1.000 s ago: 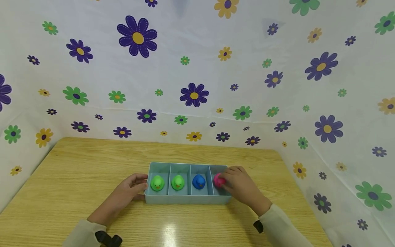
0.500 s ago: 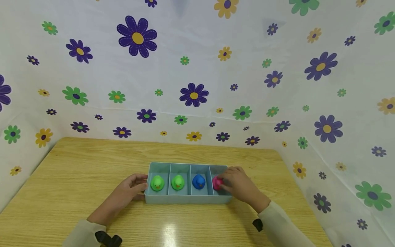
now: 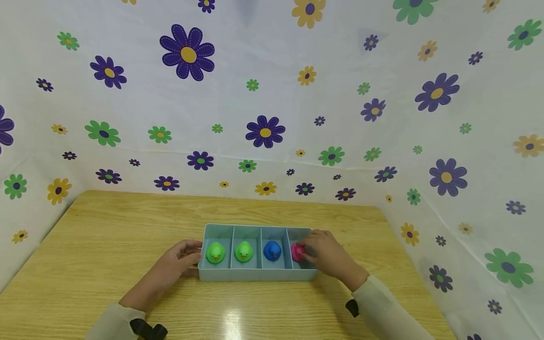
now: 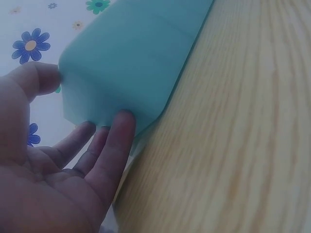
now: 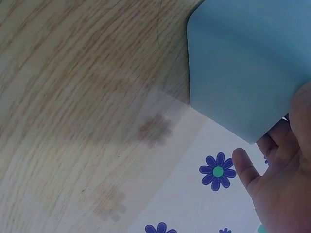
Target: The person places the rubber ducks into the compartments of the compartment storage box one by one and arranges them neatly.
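Note:
A light blue divided box (image 3: 255, 275) stands on the table, with a toy duck in each compartment. The two left ones hold green ducks (image 3: 216, 253), then comes a blue duck (image 3: 272, 250). In the rightmost compartment a pink duck (image 3: 297, 252) is partly covered by my right hand (image 3: 333, 255), whose fingers reach over the end wall and grip it. My left hand (image 3: 176, 262) rests its fingertips against the left end wall; the left wrist view shows these fingers (image 4: 116, 150) fairly straight on the outside. The right wrist view hides the pink duck behind the box wall (image 5: 243, 73).
The wooden table (image 3: 127, 222) extends around the box on all sides. A white flower-printed sheet (image 3: 229, 104) rises behind the table and along its sides. Each sleeve has a dark wrist device, such as the left device (image 3: 148, 329).
My right fingers have turned the pink duck and shifted it slightly left, so more of its front shows. My left hand stays at the box's end. The head view has shifted slightly.

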